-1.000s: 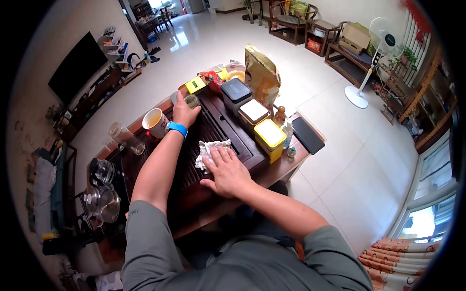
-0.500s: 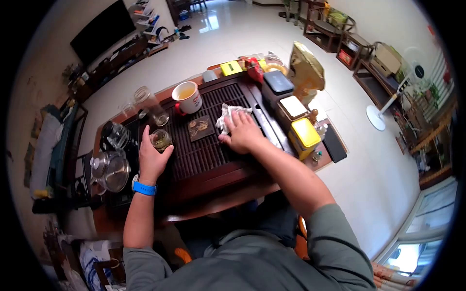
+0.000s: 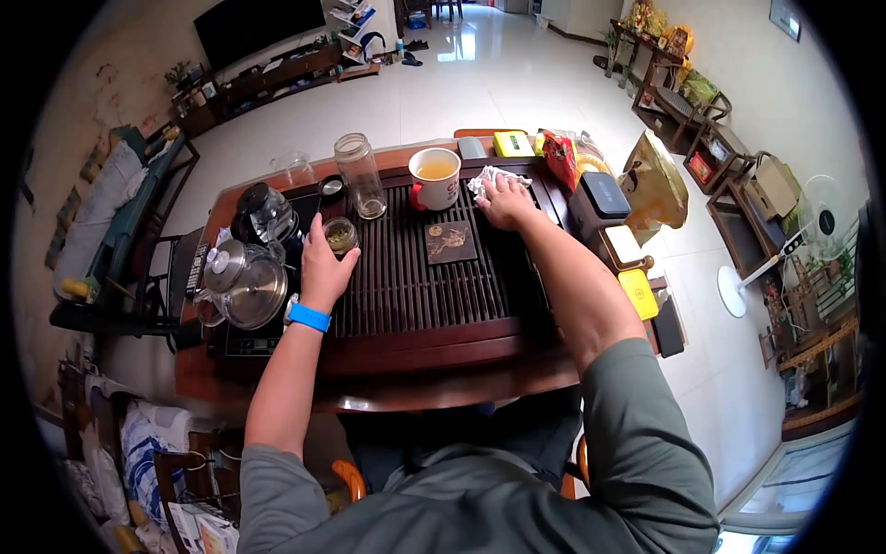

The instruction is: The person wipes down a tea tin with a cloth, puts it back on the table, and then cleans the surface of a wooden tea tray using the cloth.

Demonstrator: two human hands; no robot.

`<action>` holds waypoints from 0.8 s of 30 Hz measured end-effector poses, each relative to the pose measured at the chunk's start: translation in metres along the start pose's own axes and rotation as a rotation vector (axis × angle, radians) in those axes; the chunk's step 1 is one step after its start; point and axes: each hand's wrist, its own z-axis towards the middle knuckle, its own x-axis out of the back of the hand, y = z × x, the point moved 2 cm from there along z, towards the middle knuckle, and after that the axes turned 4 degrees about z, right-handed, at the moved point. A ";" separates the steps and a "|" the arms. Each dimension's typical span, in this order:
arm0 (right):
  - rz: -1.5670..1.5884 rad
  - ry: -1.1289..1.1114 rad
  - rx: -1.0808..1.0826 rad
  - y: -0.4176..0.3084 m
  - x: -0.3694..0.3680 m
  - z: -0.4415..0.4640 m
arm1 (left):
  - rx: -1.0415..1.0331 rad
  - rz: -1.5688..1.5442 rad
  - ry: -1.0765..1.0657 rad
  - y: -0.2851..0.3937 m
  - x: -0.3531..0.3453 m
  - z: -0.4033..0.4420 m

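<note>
My left hand (image 3: 326, 270) curves around a small glass jar (image 3: 341, 237) with green-brown leaves inside, at the left side of the slatted dark wood tea tray (image 3: 406, 309). At the tray's far right, my right hand (image 3: 506, 201) presses a crumpled white cloth (image 3: 498, 177) against the surface, fingers over it. Between the hands lies a dark square plaque (image 3: 450, 243) with a gold design. A white mug (image 3: 436, 181) with a red handle holds yellowish liquid behind the plaque. Beside it stands a tall clear glass bottle (image 3: 361, 175).
On the left are a glass kettle (image 3: 249, 286) and a dark-lidded glass pot (image 3: 268, 210). A dark canister (image 3: 598, 200), a yellow-lidded tin (image 3: 638, 294), a gold bag (image 3: 657, 189) and a phone (image 3: 668, 330) line the right. A yellow box (image 3: 513, 144) sits at the back.
My right hand has slid the cloth away from me toward the tray's far edge. The left hand stays at the jar. The head view has shifted, showing more of the room.
</note>
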 end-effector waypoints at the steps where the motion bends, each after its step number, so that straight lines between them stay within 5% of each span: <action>1: -0.005 0.000 0.004 0.001 0.000 0.001 | -0.018 0.019 0.009 -0.001 -0.003 0.003; 4: -0.015 0.008 0.032 0.005 -0.004 0.006 | 0.038 0.028 -0.045 0.007 0.002 0.001; 7: 0.006 0.030 0.019 0.005 -0.007 0.005 | -0.114 0.023 0.106 0.017 0.013 -0.017; 18: -0.015 0.020 0.038 0.001 -0.009 -0.048 | -0.311 -0.135 0.041 0.053 0.034 -0.128; 24: -0.063 0.084 0.128 0.002 -0.018 -0.122 | -0.233 -0.167 0.023 0.052 0.033 -0.127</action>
